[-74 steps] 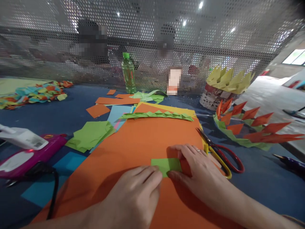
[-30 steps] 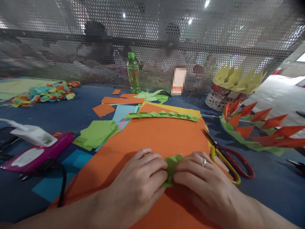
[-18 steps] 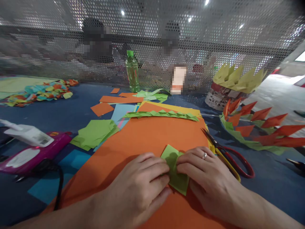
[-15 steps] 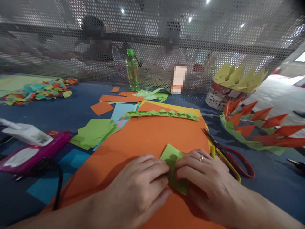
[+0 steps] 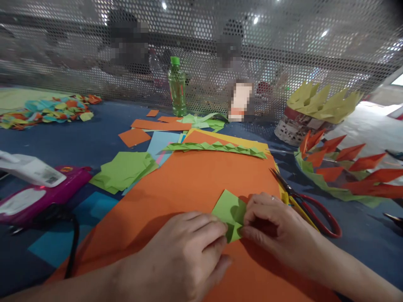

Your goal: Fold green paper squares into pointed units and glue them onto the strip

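A small green paper square [image 5: 230,206], partly folded along its near edge, rests on a large orange paper sheet [image 5: 201,180]. My left hand [image 5: 192,247] lies over its left side, fingers curled and pressing its near left edge. On the other side, my right hand [image 5: 270,222] pinches the paper's right edge between thumb and fingers. Beyond both hands, a folded green paper strip [image 5: 217,147] with a row of small points stretches across the orange sheet. Part of the square is hidden under my left fingertips.
Scissors [image 5: 317,212] with red and yellow handles lie at the right. Behind them stand an orange-and-green paper crown [image 5: 330,172] and a yellow one [image 5: 321,105]. At the left are green squares [image 5: 124,170] and a magenta power strip [image 5: 44,195]. A green-capped bottle [image 5: 177,90] stands ahead.
The green square's near corner has been folded up. My right hand has moved slightly right and now pinches its edge, and my left hand still presses it.
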Demonstrator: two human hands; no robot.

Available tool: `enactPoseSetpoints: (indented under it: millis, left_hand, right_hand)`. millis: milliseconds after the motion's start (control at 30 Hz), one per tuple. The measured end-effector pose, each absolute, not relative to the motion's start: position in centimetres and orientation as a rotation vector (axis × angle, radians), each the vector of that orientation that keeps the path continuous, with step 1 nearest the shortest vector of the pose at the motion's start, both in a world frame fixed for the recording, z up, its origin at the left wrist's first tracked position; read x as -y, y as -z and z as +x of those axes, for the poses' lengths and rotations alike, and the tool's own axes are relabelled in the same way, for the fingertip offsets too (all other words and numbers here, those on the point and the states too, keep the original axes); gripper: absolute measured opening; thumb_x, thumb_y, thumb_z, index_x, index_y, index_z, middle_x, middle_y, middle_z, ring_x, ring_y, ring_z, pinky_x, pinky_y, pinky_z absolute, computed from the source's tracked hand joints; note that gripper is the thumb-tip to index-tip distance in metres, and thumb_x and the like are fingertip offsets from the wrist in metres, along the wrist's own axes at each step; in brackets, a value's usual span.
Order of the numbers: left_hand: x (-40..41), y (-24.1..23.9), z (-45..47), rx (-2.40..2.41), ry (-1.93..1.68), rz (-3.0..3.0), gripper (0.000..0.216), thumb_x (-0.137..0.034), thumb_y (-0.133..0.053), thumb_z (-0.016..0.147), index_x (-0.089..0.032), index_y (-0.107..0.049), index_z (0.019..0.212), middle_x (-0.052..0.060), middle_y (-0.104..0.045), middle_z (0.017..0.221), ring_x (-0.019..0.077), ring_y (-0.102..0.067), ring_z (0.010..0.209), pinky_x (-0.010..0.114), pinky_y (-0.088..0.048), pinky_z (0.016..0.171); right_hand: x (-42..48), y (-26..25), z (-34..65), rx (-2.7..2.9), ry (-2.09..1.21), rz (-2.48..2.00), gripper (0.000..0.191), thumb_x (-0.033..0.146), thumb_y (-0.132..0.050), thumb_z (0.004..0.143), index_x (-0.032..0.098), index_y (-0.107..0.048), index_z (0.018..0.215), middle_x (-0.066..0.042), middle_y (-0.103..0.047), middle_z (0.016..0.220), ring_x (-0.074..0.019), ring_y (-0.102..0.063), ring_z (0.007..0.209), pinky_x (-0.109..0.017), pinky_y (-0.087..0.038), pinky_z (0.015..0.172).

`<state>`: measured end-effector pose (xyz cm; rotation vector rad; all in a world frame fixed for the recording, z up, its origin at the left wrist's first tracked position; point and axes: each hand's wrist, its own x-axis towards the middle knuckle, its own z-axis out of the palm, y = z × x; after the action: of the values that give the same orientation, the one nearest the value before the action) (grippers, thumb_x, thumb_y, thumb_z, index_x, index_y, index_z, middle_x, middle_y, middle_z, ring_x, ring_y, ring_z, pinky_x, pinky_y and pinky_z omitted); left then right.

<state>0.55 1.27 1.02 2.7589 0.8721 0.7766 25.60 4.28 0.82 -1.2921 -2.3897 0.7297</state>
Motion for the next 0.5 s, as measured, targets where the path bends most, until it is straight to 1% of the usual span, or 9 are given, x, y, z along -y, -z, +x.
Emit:
enactPoseSetpoints:
  millis: [100, 233, 500]
  left_hand:
    - [-1.3, -0.9, 0.7, -0.879, -0.791, 2.77, 0.037, -0.024, -0.041, 0.111, -0.014, -0.075, 0.1, 0.007, -0.073, 0.098, 0.0213, -0.068, 0.089, 0.036, -0.053, 0.079]
    - [-1.2, -0.6, 0.9, -0.912, -0.812, 2.771, 0.039, -0.023, -0.04, 0.111, -0.016, -0.075, 0.097, 0.005, -0.074, 0.096, 0.0213, -0.069, 0.087, 0.036, -0.053, 0.079]
    - [-1.1, 0.0, 1.1, -0.934, -0.858, 2.801, 0.045, -0.021, -0.036, 0.111, -0.017, -0.076, 0.093, 0.004, -0.077, 0.1, 0.022, -0.071, 0.088, 0.038, -0.053, 0.078]
  right_hand:
    - [-3.5, -0.7, 24.9, 2.369, -0.594, -1.357, 0.017, 0.024, -0.062, 0.095, 0.024, -0.057, 0.079, 0.001, -0.062, 0.083, -0.0176, -0.056, 0.077, -0.033, -0.038, 0.07]
    - [-3.0, -0.1, 24.6, 2.342, -0.417, -1.361, 0.02, 0.018, -0.067, 0.089, 0.023, -0.053, 0.075, 0.002, -0.059, 0.077, -0.0176, -0.054, 0.074, -0.033, -0.034, 0.068]
    - [-3.0, 0.0, 24.4, 2.328, -0.411, -1.344, 0.022, 0.015, -0.068, 0.088, 0.024, -0.051, 0.075, 0.003, -0.058, 0.077, -0.0172, -0.053, 0.074, -0.033, -0.033, 0.068]
